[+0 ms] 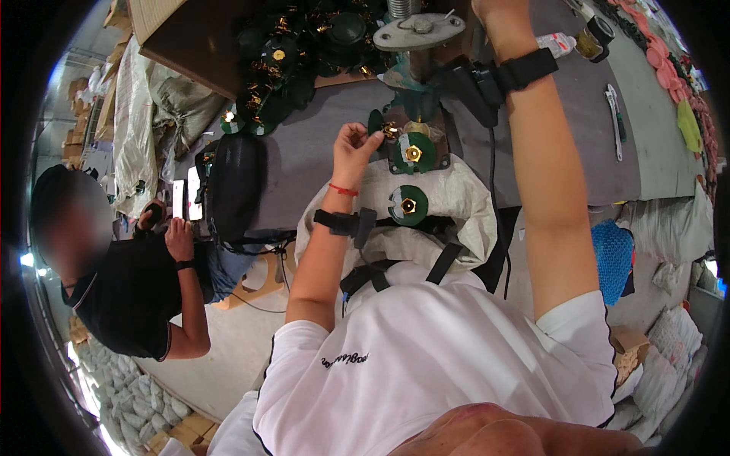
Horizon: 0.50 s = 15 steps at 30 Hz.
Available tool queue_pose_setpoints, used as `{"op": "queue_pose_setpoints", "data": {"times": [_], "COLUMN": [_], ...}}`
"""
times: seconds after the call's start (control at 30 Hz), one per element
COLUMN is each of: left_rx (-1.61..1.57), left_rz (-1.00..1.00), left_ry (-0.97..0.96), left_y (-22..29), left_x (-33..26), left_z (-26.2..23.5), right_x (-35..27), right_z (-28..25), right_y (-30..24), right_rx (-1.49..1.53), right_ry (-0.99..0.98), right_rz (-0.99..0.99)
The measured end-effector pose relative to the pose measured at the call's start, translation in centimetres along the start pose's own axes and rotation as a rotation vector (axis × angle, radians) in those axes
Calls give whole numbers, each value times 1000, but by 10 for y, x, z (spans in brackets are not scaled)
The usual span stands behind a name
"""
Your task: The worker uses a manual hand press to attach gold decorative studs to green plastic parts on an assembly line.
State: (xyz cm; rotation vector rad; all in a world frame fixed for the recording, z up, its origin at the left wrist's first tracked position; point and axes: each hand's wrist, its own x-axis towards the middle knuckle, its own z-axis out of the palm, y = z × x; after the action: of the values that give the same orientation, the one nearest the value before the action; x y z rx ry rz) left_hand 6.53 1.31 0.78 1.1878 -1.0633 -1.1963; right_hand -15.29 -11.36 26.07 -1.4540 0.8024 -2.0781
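Note:
My left hand [353, 158] pinches a small green disc with brass metal pieces [384, 129] by its edge, just left of the metal press column [418, 67]. Below the column, a green round part with a brass hex fitting [414, 153] sits at the press base [441, 161]. A second such green part [409, 205] lies nearer me, over the white woven sack [473, 199] at my lap. My right arm reaches up beside the press. Only part of my right hand [498, 9] shows at the top edge; its fingers are cut off from view.
Many green and brass parts [293, 64] are heaped by a cardboard box [186, 42] at the far left. A black bag [237, 182] lies on the grey table. A wrench [613, 121], bottle [557, 45] and jar [595, 39] are at right. Another person [144, 292] works at left.

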Motion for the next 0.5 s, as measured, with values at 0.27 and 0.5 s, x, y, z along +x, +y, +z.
{"op": "queue_pose_setpoints", "data": {"times": [0.27,0.5], "left_rx": [200,295], "left_rz": [52,57], "left_ry": [-32,-343], "left_y": [-2,-12], "left_x": [10,-1], "left_z": [18,12], "right_x": [2,-9], "right_z": [-3,-4], "right_y": [9,-8], "right_rx": [10,-101], "right_ry": [-14,-44], "right_rz": [-63,-14]}}
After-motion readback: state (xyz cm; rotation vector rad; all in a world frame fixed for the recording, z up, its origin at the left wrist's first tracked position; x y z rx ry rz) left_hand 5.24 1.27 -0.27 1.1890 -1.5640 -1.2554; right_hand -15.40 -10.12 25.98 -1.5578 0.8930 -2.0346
